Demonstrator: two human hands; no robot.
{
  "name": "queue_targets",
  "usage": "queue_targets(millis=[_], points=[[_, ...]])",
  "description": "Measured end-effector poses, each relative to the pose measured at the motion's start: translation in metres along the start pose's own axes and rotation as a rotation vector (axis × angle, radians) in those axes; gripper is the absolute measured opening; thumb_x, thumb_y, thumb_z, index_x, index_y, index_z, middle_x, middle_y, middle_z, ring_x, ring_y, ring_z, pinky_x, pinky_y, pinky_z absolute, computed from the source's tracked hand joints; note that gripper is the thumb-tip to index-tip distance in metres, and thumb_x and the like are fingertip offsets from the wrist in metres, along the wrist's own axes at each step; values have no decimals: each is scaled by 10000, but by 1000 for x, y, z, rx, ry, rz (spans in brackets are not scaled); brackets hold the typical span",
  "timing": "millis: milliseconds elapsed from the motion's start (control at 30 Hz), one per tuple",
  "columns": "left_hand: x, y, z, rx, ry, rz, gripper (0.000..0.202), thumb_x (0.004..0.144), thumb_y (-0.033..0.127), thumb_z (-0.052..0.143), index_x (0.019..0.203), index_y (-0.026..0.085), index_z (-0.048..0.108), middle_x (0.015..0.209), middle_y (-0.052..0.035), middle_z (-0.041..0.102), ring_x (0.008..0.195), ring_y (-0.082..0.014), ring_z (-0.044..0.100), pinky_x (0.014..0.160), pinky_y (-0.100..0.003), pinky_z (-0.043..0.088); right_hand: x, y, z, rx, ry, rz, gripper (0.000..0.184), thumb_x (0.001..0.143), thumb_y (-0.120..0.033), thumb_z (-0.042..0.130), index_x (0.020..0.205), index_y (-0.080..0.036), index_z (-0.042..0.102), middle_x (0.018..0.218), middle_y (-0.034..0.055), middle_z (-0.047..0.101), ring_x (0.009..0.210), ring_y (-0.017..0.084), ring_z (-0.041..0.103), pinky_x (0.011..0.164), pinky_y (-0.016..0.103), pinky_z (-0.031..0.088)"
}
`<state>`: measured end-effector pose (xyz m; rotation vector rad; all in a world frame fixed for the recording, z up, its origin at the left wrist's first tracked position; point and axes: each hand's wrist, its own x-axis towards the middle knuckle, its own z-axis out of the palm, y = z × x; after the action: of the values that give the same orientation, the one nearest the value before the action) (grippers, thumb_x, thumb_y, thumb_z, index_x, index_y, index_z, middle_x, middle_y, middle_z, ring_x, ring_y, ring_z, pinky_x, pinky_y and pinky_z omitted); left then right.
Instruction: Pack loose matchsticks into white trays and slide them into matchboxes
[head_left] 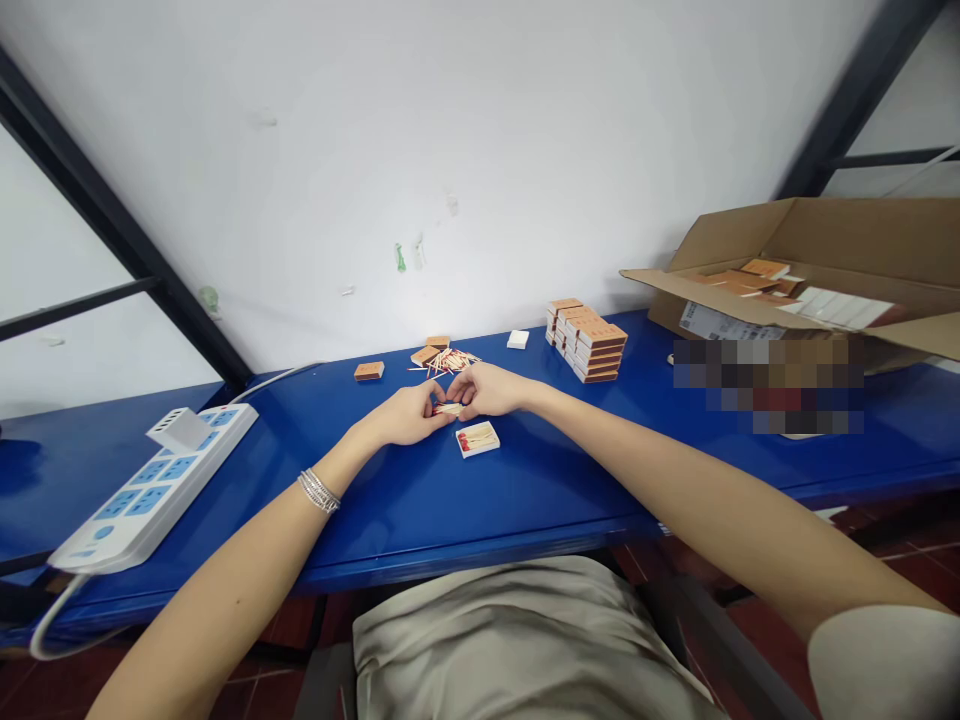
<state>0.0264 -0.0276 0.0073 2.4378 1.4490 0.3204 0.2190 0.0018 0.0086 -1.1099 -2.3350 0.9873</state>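
My left hand point(405, 415) and my right hand point(487, 390) meet over the blue table point(420, 500), fingers pinched together on a small bundle of red-tipped matches point(448, 408). Just in front of them lies an open white matchbox tray point(478, 438) with matches in it. Behind my hands a loose heap of matches point(450, 361) lies on the table, with orange matchboxes point(425, 354) beside it. A bracelet circles my left wrist.
Stacks of orange matchboxes point(589, 348) stand at the back right, near a small white tray point(517, 339). A single matchbox point(369, 371) lies at back left. An open cardboard box point(810, 270) sits far right. A white and blue power strip point(154, 480) lies at left.
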Motion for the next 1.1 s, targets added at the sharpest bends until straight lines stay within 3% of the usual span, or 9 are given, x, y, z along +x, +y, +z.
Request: queue_targets(millis=[600,800,967,1100], points=[[-3,5,-3,20,16,0,312,828,474,577,918,176,592,736,-24,644,604,-152,549,557,-264,375,-2,0,5,-287,54,-121,248,740,-154,713,987,-140,729,940,45,744,793,134,643,689,211,451],[-5,7,-10,93,-6,47,354,838,489,561,946,196,728,589,8,588,535,-132,481,552,-265,332,-3,1,5,-381,50,-178,265,789,-231,690,1032,-138,744,902,67,739,757,144,615,668,223,420],[-6,9,-8,188,24,126,400,905,477,471,861,221,775,535,2,525,514,-133,398,596,-292,324,-3,1,7,-440,16,-261,207,860,-246,611,904,-125,774,726,57,713,607,114,511,604,235,357],[-7,9,-6,249,56,147,401,924,450,459,891,223,787,629,-45,577,633,-174,483,661,-307,375,-2,0,10,-475,24,-245,217,876,-216,580,846,-107,765,726,79,714,609,120,516,602,244,350]])
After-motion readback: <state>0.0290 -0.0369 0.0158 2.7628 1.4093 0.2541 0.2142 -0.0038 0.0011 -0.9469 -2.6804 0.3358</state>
